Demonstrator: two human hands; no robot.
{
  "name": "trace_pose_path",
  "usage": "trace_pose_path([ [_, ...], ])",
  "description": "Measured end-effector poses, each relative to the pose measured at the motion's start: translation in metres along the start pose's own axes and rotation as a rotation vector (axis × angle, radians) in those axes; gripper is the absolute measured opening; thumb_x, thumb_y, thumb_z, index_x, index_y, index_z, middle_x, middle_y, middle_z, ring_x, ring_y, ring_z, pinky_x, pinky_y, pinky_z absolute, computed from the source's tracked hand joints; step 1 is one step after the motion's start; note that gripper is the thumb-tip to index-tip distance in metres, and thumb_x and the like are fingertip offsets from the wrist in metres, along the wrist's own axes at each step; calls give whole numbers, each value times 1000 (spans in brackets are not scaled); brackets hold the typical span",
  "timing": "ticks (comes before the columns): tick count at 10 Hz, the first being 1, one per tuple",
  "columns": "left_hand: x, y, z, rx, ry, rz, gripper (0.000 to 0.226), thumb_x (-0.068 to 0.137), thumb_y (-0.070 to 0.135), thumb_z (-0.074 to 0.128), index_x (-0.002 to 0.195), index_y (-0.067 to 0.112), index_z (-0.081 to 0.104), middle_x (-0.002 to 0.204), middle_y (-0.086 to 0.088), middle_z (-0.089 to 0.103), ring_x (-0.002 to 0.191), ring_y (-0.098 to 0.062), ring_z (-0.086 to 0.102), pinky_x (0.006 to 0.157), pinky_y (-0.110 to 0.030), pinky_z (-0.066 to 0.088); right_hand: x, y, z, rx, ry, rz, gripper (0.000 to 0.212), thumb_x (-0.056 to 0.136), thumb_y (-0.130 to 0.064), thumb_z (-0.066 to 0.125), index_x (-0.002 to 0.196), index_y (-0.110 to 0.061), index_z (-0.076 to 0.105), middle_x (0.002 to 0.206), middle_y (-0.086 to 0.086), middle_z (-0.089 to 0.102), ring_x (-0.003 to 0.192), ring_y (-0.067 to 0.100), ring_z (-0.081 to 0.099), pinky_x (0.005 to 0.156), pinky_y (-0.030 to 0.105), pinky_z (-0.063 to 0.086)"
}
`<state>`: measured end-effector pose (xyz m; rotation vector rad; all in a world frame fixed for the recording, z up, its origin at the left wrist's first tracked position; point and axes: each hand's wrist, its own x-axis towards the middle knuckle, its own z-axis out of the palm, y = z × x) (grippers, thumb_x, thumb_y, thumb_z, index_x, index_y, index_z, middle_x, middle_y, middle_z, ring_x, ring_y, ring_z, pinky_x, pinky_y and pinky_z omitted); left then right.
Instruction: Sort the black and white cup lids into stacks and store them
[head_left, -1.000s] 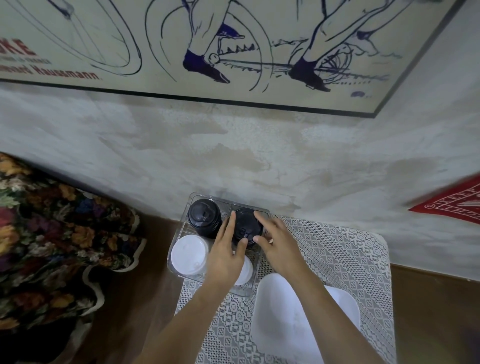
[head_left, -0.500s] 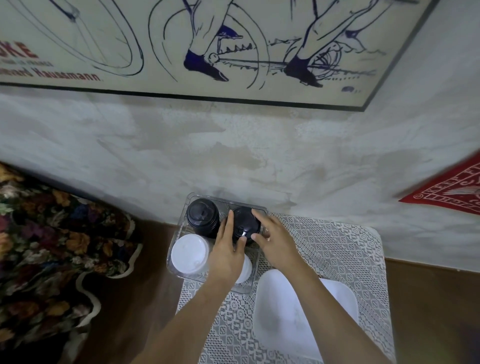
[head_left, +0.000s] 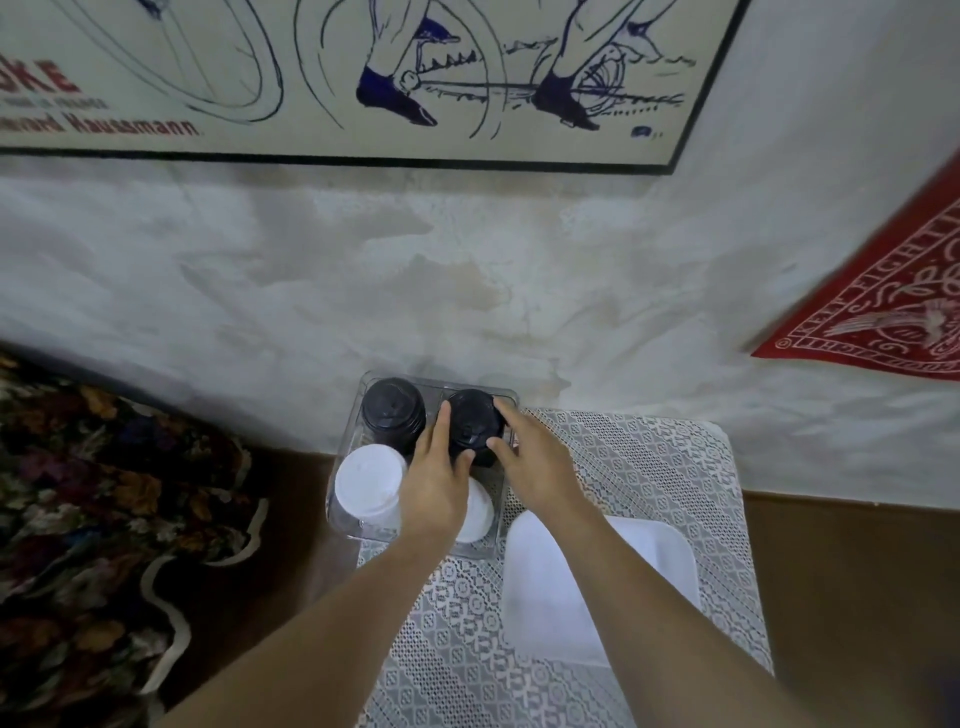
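Note:
A clear plastic organizer (head_left: 358, 525) with four compartments stands against the wall at the table's far left. Its back row holds two stacks of black lids (head_left: 392, 408) (head_left: 470, 415). Its front row holds a stack of white lids (head_left: 369, 486) on the left and another white stack (head_left: 479, 512) on the right, partly hidden under my left wrist. My left hand (head_left: 434, 480) and my right hand (head_left: 530, 457) hold the back right black stack between them, fingers along its sides.
A white lace cloth (head_left: 634, 467) covers the small table. A white rectangular tray (head_left: 597, 582) lies on it under my right forearm. The plaster wall rises right behind the organizer. A floral fabric (head_left: 104, 493) lies at the left, past the table's edge.
Both hands stay on the back right black stack and have barely shifted. My view has tilted slightly.

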<state>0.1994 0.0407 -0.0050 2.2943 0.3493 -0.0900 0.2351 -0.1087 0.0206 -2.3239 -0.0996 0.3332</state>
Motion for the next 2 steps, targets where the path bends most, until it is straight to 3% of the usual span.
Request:
trace_pose_path([
  [2,-10,10,-1,196,19,41,69,105,29,55,164,25,21,170,-5,22,145,-33,42,109,-48,46,-6,9,-21,-233,-67,-187,52,106,-35,49,156,-29,32,122,9,62,104,34,64,78,41,52],
])
